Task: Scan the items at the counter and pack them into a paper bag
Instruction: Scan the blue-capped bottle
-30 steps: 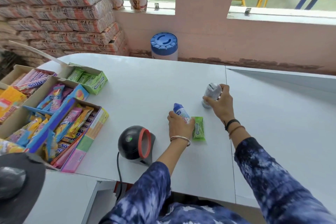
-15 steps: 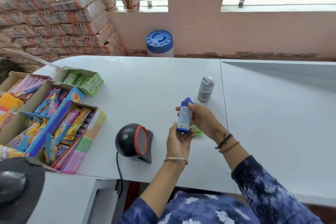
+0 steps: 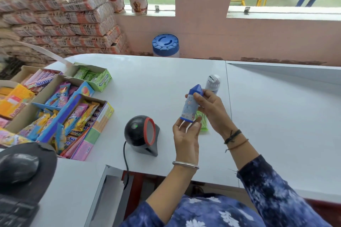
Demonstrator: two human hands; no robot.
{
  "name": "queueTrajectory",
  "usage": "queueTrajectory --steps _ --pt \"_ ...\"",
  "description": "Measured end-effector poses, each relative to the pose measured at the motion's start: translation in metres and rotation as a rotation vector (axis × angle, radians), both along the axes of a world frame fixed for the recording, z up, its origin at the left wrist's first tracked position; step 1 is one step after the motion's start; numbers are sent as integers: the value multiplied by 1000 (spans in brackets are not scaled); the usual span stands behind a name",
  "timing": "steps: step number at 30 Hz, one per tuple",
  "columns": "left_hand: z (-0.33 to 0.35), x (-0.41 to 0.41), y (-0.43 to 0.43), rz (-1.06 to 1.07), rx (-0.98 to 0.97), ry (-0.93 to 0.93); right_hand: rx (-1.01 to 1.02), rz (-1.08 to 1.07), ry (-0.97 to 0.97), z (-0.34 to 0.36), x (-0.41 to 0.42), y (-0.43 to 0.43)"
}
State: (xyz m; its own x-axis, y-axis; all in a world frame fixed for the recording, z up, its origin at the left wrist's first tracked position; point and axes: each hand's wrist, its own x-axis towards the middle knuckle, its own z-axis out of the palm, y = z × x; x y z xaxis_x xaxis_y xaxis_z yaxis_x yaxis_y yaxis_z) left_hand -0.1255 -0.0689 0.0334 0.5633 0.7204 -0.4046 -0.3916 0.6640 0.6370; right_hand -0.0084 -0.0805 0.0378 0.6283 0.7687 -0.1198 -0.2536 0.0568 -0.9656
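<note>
A small white bottle with a blue pointed cap is held upright above the white counter, right of the black round scanner with a red ring. My left hand supports its base from below, and my right hand grips its upper part. A white and grey can stands on the counter just behind. A green gum pack lies flat under my hands, partly hidden. No paper bag is in view.
Open cardboard boxes of sweets and gum fill the counter's left side. A mouse on a dark pad sits at lower left. A blue-lidded jar stands beyond the counter's far edge, with stacked sacks behind.
My right hand let go of the white can and came to the bottle. My left hand lifted the bottle off the counter; both hands now hold it upright.
</note>
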Motion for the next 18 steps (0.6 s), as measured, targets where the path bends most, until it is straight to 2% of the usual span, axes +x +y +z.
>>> queueTrajectory --steps 3,6,14,16,18 --pt "-14 -13 9 176 -163 -55 -104 27 -144 -7 -30 17" --pt "-23 -23 17 291 -240 -60 -181 39 -301 -10 -55 28" --pt "-22 -27 22 326 -250 -103 -170 40 -430 -5 -64 36" --pt "-25 -22 23 194 -189 -4 -181 -17 -460 -8 -55 31" --pt "-37 -10 25 -57 51 353 -211 -136 -531 -14 -36 19"
